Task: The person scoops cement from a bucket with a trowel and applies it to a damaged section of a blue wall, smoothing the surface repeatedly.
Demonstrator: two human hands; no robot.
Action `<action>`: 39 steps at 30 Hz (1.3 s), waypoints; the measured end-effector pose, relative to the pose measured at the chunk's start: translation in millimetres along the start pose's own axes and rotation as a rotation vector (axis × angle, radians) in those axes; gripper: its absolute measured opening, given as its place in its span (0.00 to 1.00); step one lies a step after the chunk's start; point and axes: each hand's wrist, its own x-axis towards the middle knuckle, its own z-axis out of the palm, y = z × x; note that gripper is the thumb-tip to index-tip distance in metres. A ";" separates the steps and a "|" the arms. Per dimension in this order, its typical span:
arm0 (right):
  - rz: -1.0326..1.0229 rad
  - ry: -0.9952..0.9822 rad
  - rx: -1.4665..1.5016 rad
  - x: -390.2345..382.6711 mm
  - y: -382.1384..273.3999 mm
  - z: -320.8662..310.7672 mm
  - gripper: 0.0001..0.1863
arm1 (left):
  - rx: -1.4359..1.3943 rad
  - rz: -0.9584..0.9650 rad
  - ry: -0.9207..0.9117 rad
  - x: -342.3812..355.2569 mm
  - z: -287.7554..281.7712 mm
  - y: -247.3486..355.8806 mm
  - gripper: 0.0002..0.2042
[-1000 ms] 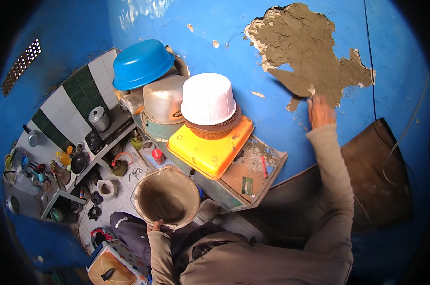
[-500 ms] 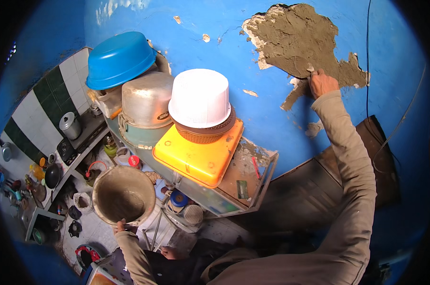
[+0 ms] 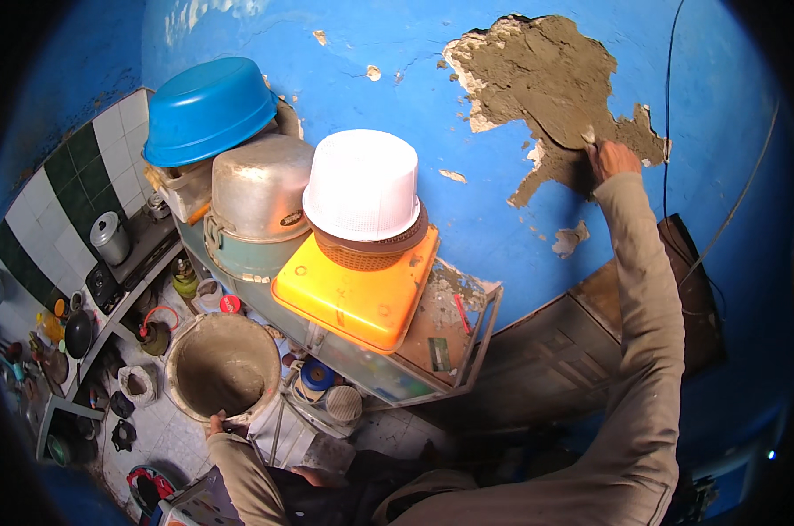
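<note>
My right hand [image 3: 614, 161] is closed round the handle of a trowel [image 3: 562, 121], whose mortar-coloured blade lies against the wall and is hard to tell from the mortar. Wet grey-brown mortar [image 3: 546, 70] fills a ragged patch in the blue wall [image 3: 397, 35], with pale broken edges along its left side. At the lower left, my left hand [image 3: 219, 424] grips the near rim of a bucket [image 3: 179, 368]. Mortar coats the inside of this bucket, and some lies at its bottom.
Below the patch stands a cabinet [image 3: 405, 373], topped by an orange tray [image 3: 327, 302], a white basket [image 3: 362, 184], a metal pot [image 3: 261, 188] and a blue basin [image 3: 208, 110]. A dark wooden panel [image 3: 546, 351] leans at the right. A cable [image 3: 668, 114] hangs beside the patch.
My right hand and the trowel have moved slightly right and down along the patch, and the mortar now reaches further into its lower part. My left hand still grips the bucket.
</note>
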 end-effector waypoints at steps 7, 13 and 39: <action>-0.074 0.072 0.058 -35.1 -36.8 22.9 0.15 | 0.013 0.038 -0.022 11.1 -0.8 -10.8 0.14; -0.106 0.160 0.004 -1.9 -45.2 34.3 0.11 | -0.025 0.075 -0.033 -19.6 30.8 -8.4 0.10; -0.135 0.165 0.026 -15.8 -48.3 50.1 0.09 | 0.143 0.034 -0.032 3.3 29.8 -16.3 0.11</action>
